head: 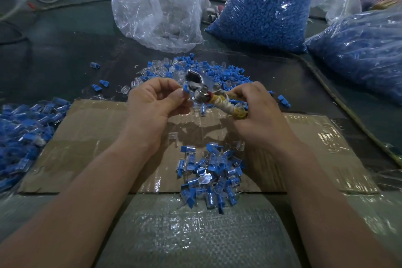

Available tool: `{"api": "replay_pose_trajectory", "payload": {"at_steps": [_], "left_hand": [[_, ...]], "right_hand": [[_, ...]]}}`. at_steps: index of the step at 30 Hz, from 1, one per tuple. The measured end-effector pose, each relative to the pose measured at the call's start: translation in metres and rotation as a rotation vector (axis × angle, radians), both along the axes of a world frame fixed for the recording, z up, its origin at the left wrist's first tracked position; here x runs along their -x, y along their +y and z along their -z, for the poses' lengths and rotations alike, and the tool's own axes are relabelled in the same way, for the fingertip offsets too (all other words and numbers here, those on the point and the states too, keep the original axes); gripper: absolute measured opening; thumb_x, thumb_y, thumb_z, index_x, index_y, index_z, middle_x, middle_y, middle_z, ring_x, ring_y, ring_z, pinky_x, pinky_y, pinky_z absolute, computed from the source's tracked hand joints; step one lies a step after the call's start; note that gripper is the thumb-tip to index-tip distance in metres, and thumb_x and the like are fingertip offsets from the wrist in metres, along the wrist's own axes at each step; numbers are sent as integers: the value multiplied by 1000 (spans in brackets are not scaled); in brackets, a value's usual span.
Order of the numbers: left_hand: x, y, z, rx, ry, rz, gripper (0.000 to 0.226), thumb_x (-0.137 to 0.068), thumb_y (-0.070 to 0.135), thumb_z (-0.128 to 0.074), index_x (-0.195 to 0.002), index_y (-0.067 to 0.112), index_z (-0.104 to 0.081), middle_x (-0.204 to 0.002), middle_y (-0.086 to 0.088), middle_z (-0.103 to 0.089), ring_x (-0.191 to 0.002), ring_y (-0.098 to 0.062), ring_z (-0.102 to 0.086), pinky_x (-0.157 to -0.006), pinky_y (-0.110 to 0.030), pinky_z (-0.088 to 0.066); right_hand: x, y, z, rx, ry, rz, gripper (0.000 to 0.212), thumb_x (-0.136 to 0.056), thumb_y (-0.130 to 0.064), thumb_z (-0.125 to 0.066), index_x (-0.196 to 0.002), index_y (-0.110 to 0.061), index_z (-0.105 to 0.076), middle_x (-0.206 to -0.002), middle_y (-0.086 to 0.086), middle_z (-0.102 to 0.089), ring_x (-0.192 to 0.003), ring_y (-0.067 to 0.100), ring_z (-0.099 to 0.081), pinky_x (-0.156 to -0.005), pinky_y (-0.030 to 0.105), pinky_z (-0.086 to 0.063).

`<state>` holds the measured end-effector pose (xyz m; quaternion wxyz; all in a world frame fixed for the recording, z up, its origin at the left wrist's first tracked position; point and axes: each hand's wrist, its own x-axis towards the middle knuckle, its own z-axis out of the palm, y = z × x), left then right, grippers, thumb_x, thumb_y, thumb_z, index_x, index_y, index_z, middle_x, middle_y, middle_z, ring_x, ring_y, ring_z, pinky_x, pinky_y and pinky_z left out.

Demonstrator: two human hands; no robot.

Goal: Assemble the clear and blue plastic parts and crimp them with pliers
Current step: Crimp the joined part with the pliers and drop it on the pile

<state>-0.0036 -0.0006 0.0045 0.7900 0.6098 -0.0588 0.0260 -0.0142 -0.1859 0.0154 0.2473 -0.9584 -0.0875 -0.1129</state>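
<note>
Pliers sit in the right grip, fingers clenched round the tape-wrapped handles. The left grip pinches one small blue-and-clear part at the jaws, above the cardboard. A loose heap lies at twelve o'clock and an assembled pile at six. The part looks light, stiff and slick, best pinched by its blue end.

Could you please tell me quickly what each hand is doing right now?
Left hand: pinches a blue part at the pliers' head.
Right hand: grips the pliers by their wrapped handles.
</note>
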Motion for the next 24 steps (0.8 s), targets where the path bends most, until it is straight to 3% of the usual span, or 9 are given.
{"api": "replay_pose_trajectory", "payload": {"at_steps": [8,12,17,24], "left_hand": [[0,-1,1,-54,-49,-20,11,-79,-1,-61,-78,9,-60,-63,2,-68,-60,-9,-66,-59,-17,-52],[1,-1,-1,-78,-71,-30,13,-81,-3,-59,-78,10,-59,-61,4,-68,-59,-7,-65,-58,-16,-52],[5,-4,-2,-186,-123,-79,16,-81,-3,-61,-76,12,-59,-60,5,-66,-57,-5,-64,-58,-14,-51],[6,-4,-2,-282,-175,-128,19,-83,-2,-61,-76,15,-58,-70,-2,-64,-57,-4,-64,-59,-16,-53]], "right_hand": [[-1,0,1,12,64,-7,32,-79,-15,-66,-97,-25,-41,-95,-7,-36,-87,8,-34,-63,19,-23],[-1,0,1,27,92,0,30,-78,-16,-66,-95,-24,-43,-89,-9,-35,-83,8,-33,-63,6,-24],[3,2,-2,79,107,5,30,-74,-11,-65,-89,-26,-43,-80,-16,-34,-74,8,-33,-61,14,-25],[4,5,-4,87,91,8,26,-72,-9,-64,-82,-25,-45,-77,-13,-40,-69,1,-35,-58,17,-27]]}}
